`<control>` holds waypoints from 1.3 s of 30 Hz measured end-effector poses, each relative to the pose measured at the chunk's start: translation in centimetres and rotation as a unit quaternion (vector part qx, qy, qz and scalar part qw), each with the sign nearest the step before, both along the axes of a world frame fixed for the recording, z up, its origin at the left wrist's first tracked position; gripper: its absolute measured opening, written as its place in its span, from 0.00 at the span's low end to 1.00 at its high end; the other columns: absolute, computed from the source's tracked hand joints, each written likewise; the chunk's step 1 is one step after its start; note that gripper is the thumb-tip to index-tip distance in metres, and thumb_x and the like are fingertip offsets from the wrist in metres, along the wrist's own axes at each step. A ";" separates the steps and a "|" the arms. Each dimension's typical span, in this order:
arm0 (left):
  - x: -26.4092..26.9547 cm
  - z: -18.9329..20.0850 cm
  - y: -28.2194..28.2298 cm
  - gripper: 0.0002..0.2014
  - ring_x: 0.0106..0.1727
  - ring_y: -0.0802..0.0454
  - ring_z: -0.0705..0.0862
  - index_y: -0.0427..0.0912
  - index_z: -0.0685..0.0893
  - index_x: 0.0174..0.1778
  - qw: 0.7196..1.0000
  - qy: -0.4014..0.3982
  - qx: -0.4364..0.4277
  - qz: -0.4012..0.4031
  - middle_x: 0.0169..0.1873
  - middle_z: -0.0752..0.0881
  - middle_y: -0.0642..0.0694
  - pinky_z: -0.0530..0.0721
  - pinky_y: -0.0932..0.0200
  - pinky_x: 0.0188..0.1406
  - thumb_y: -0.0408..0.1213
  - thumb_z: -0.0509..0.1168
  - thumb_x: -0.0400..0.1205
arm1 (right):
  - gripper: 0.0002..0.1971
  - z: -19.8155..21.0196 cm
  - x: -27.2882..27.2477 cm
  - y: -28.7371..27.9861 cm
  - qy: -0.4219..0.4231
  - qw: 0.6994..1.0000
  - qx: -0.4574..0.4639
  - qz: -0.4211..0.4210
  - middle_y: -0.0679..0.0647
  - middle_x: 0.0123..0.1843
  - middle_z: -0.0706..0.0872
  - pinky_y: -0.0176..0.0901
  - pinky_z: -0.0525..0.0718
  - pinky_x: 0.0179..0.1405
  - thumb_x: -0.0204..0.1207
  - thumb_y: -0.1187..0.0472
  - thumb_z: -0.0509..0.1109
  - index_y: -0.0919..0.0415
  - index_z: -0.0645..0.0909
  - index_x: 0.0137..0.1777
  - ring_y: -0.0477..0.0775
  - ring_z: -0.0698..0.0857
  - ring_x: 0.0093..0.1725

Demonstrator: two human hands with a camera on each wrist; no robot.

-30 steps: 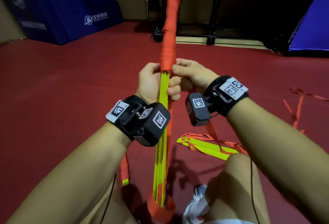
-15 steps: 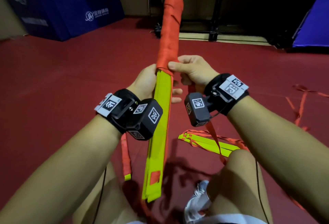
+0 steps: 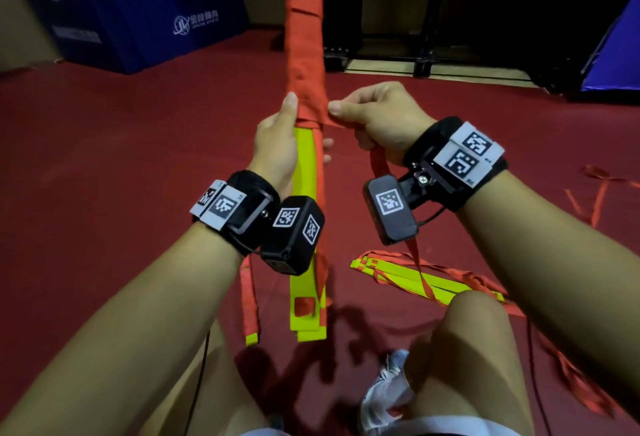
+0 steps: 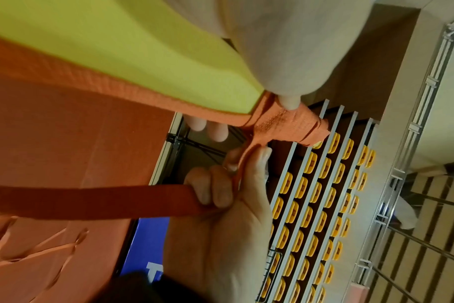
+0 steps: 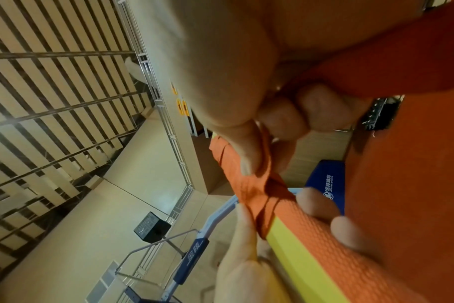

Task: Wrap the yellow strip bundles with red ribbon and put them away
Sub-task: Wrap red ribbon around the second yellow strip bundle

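Where the person sits on the red floor [image 3: 104, 165], a white shoe [image 3: 384, 397] and a bare knee [image 3: 474, 325] come nearest.

Item: spare yellow bundle [image 3: 408, 274], flat on the floor just beyond the knee, with loose ribbon [image 3: 460, 278] tangled over it.

Item: held yellow strip bundle [image 3: 306, 172], upright, its upper length wound in red ribbon [image 3: 304, 65] (the lower part is bare).

The left hand [image 3: 277, 145] curls round the bundle at the wrap's edge. The right hand [image 3: 377, 120] pinches the ribbon there, and the tail trails down.

Far left: blue mat [image 3: 156, 10].
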State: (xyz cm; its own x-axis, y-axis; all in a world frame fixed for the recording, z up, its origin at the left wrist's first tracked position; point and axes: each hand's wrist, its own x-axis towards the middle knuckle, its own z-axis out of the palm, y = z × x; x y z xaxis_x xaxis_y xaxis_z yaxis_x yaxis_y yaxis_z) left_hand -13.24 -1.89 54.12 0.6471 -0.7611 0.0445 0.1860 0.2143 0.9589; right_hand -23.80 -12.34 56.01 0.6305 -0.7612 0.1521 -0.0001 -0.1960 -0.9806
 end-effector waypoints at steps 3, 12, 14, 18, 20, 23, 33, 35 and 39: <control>-0.1 0.0 -0.1 0.21 0.23 0.50 0.87 0.38 0.83 0.45 1.000 -0.003 0.007 0.009 0.23 0.87 0.45 0.86 0.55 0.19 0.50 0.55 0.93 | 0.13 -0.2 0.2 0.4 0.015 0.999 -0.019 0.031 0.48 0.19 0.74 0.31 0.59 0.15 0.82 0.64 0.73 0.62 0.79 0.35 0.45 0.66 0.14; 1.0 -1.6 0.7 0.29 0.20 0.42 0.83 0.37 0.86 0.45 0.985 -0.143 0.091 -0.035 0.22 0.85 0.38 0.85 0.55 0.25 0.58 0.51 0.92 | 0.17 -1.2 -1.8 -0.8 0.027 0.995 -0.077 0.052 0.46 0.18 0.73 0.35 0.61 0.18 0.79 0.60 0.76 0.60 0.77 0.31 0.46 0.67 0.17; 0.8 -2.0 0.7 0.29 0.20 0.42 0.82 0.38 0.85 0.42 0.987 -0.128 0.088 -0.040 0.21 0.85 0.38 0.84 0.55 0.24 0.58 0.51 0.92 | 0.17 -2.0 -1.7 -0.9 0.010 0.997 -0.019 0.073 0.48 0.19 0.70 0.36 0.57 0.20 0.78 0.60 0.77 0.60 0.75 0.31 0.46 0.64 0.17; -0.4 -1.7 0.1 0.29 0.22 0.43 0.79 0.40 0.83 0.43 0.994 -0.067 0.076 -0.038 0.17 0.80 0.44 0.81 0.56 0.21 0.60 0.50 0.91 | 0.16 -3.6 -0.7 -0.4 -0.053 0.989 0.090 0.102 0.50 0.22 0.65 0.41 0.50 0.25 0.74 0.54 0.77 0.58 0.74 0.34 0.45 0.58 0.20; -0.6 -1.4 -0.2 0.30 0.20 0.45 0.78 0.39 0.83 0.43 0.995 -0.022 0.079 -0.050 0.16 0.78 0.45 0.78 0.58 0.18 0.61 0.49 0.91 | 0.13 -4.1 -0.1 -0.1 -0.088 0.985 0.112 0.096 0.49 0.21 0.68 0.42 0.50 0.25 0.81 0.58 0.73 0.59 0.76 0.37 0.45 0.60 0.18; -0.8 -1.1 -0.5 0.38 0.16 0.48 0.72 0.40 0.79 0.25 0.987 0.062 0.086 -0.117 0.16 0.72 0.45 0.71 0.64 0.16 0.65 0.47 0.90 | 0.06 -4.4 0.7 0.3 -0.115 0.982 0.116 0.094 0.48 0.24 0.76 0.43 0.51 0.23 0.83 0.58 0.71 0.58 0.79 0.47 0.47 0.64 0.19; -0.5 -1.6 -0.4 0.33 0.17 0.46 0.73 0.37 0.78 0.29 0.963 0.064 0.172 -0.196 0.20 0.73 0.41 0.79 0.60 0.22 0.62 0.52 0.87 | 0.15 -4.0 0.8 -0.3 -0.038 0.984 0.086 0.153 0.51 0.24 0.75 0.40 0.54 0.22 0.69 0.47 0.78 0.58 0.82 0.38 0.46 0.66 0.19; -0.1 -2.0 -0.5 0.31 0.22 0.43 0.80 0.33 0.85 0.45 0.967 0.053 0.173 -0.180 0.27 0.79 0.37 0.85 0.52 0.26 0.61 0.55 0.88 | 0.13 -4.3 1.2 -0.3 -0.033 0.995 0.056 0.074 0.49 0.23 0.75 0.35 0.56 0.18 0.70 0.51 0.80 0.59 0.82 0.38 0.44 0.65 0.18; -0.5 -2.6 -0.9 0.32 0.33 0.40 0.82 0.33 0.84 0.66 0.986 0.095 0.083 -0.113 0.40 0.85 0.33 0.86 0.52 0.29 0.58 0.48 0.92 | 0.20 -4.7 2.3 -0.6 -0.052 0.996 0.050 -0.056 0.48 0.22 0.79 0.36 0.64 0.18 0.64 0.52 0.88 0.55 0.77 0.32 0.47 0.70 0.19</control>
State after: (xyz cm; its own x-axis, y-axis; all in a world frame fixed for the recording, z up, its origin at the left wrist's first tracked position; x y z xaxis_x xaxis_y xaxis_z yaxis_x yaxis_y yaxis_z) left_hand -13.71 -2.76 51.48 0.4453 -0.8731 -0.1983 0.3904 -0.0099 0.9206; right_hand -21.47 -12.89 51.27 0.5262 -0.8401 0.1316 0.0855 -0.1018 -0.9911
